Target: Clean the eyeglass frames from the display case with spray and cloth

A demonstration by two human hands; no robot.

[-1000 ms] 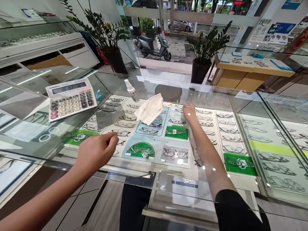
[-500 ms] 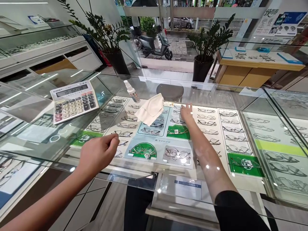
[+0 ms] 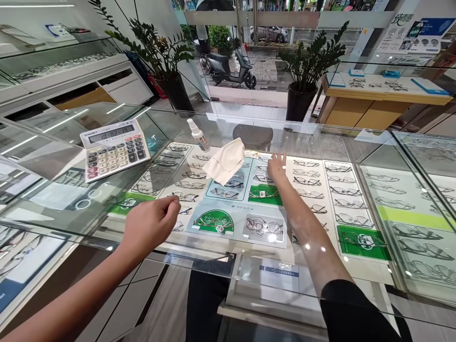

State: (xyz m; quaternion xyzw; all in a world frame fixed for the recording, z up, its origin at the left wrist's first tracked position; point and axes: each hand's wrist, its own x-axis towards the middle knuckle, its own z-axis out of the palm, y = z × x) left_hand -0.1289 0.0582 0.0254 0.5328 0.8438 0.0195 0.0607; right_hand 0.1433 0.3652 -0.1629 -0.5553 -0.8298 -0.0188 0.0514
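Observation:
My left hand point(image 3: 151, 218) is curled into a fist above the glass counter top, with nothing showing in it. My right hand point(image 3: 277, 167) reaches toward the far side of the display case, its fingers apart. It seems to be under the glass, since light spots are reflected over the forearm. Nearest to it are rows of eyeglasses point(image 3: 307, 181) and a green card point(image 3: 264, 194) with a pair on it. A cream cleaning cloth point(image 3: 224, 161) and a white spray bottle point(image 3: 198, 135) lie left of that hand. Whether my right fingertips touch a frame, I cannot tell.
A calculator point(image 3: 116, 148) sits on the glass at the left. Below the counter's front edge is a pulled-out drawer or shelf point(image 3: 249, 304). Potted plants point(image 3: 302, 99) stand beyond the case, and a stool point(image 3: 252, 135) shows through the glass.
The view has shifted slightly, so the calculator, bottle, cloth and left fist appear a little further right. Both hands keep nearly the same pose. The last digits on the calculator display have changed.

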